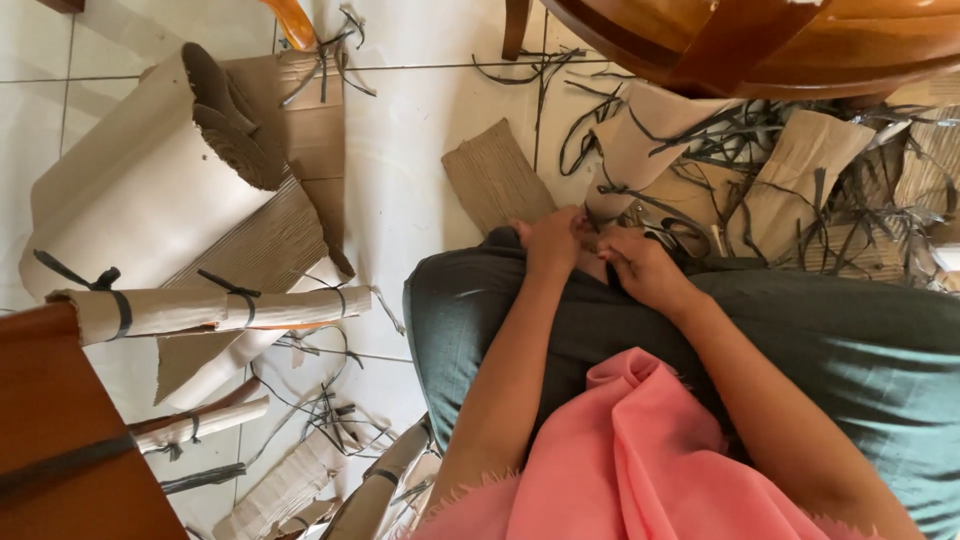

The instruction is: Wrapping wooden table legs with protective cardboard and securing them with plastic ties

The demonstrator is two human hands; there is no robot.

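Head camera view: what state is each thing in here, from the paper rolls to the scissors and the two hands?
Large paper roll: rolled, lying on the floor.
Thin roll: rolled, tied with dark straps.
Cardboard piece: flat on the tiles.
Dark strips: loose, tangled.
Scissors: lying beside the right hand, not held.
Left hand: closed, pinching something small.
Right hand: closed, meeting the left hand.

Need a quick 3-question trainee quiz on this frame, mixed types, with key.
1. True or false: the left hand and right hand are far apart.
2. The big paper roll lies: A) on the wooden table, B) on the tiled floor, C) on the person's lap.
3. Fill in: the cloth over the lap is ____ in colour.

Key: 1 false, they meet over the knees. 2 B. 3 pink.
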